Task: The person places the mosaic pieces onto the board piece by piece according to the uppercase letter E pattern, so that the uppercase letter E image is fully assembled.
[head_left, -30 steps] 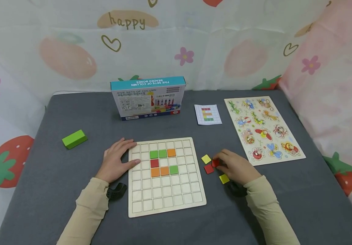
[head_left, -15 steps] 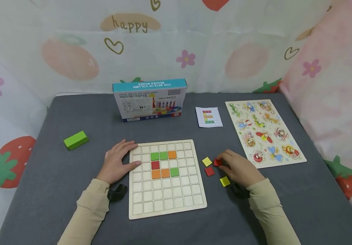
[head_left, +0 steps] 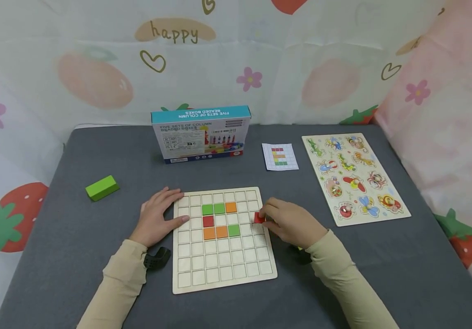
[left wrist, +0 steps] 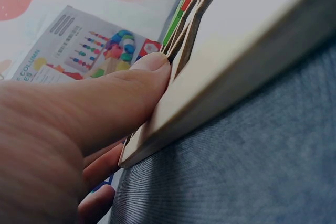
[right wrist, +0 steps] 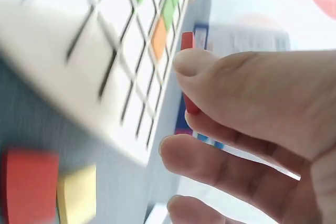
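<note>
A pale square-grid board (head_left: 224,274) lies in front of me. Green, orange and red tiles fill some of its cells, including a red tile (head_left: 208,221). My left hand (head_left: 156,218) rests at its left edge, thumb (left wrist: 149,72) on the top face and fingers stretched along the far left corner. Above the board's right edge my right hand (head_left: 291,221) pinches another red tile (head_left: 258,218) between thumb and fingers; the right wrist view shows it held on edge. A loose red tile (right wrist: 30,184) and a yellow tile (right wrist: 77,195) lie beside the board, hidden by that hand in the head view.
A cardboard toy box (head_left: 200,137) stands behind the board. To its right lie a small pattern card (head_left: 280,157) and an insect puzzle board (head_left: 352,180). A green block (head_left: 102,188) sits at the left.
My right hand has lifted the red tile from the loose group and carried it left, over the board's right edge. The left hand keeps its place.
</note>
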A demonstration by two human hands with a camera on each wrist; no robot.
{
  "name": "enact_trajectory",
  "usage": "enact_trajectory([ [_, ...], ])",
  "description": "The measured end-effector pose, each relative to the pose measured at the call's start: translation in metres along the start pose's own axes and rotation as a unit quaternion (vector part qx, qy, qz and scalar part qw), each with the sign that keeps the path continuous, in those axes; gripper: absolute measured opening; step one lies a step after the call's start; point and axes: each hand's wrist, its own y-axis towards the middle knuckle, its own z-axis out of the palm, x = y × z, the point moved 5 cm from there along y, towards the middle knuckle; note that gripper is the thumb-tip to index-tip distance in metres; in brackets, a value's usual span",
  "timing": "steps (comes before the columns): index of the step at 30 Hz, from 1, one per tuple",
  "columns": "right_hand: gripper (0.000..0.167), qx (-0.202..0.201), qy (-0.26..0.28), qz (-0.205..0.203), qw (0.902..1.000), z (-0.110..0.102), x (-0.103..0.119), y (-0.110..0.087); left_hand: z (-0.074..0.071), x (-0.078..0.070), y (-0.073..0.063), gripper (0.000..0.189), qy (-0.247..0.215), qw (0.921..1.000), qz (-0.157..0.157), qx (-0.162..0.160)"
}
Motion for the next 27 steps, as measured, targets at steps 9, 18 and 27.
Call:
enact_trajectory([
  [9,0.018,0.033,-0.021,-0.073,0.9965,0.019,0.039,0.023,-0.001,-0.001,0.0,0.069,0.007,1.0,0.006,-0.002],
  [18,0.016,0.038,-0.055,-0.107,0.9921,0.031,0.063,0.033,0.0,0.0,0.001,0.068,0.009,0.9999,0.006,-0.007],
  [27,0.017,0.061,-0.062,-0.123,0.9886,0.04,0.079,0.043,-0.001,-0.001,0.001,0.068,0.009,0.9999,0.002,-0.008],
])
